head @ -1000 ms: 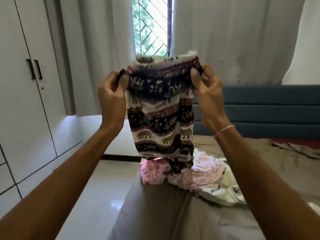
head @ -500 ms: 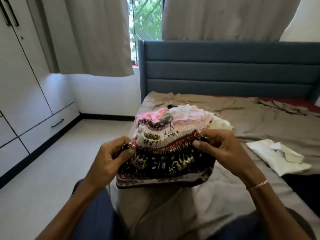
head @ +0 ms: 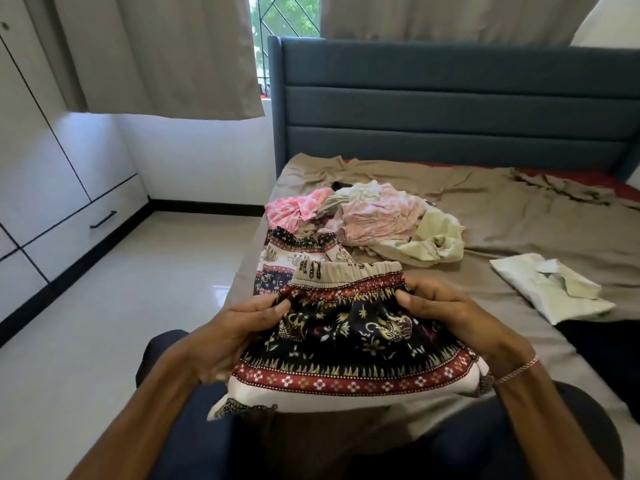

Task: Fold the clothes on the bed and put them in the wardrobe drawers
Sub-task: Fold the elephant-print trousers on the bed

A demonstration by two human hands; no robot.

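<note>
Gripping patterned trousers [head: 346,337]: left hand [head: 239,337], right hand [head: 450,320]; elephant print, elastic waistband.

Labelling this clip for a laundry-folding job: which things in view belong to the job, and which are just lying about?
Job: patterned trousers, held by the left hand and right hand; heap of unfolded clothes; folded pale shirt; bed; wardrobe drawer.
Just there: curtain; headboard; window.
</note>
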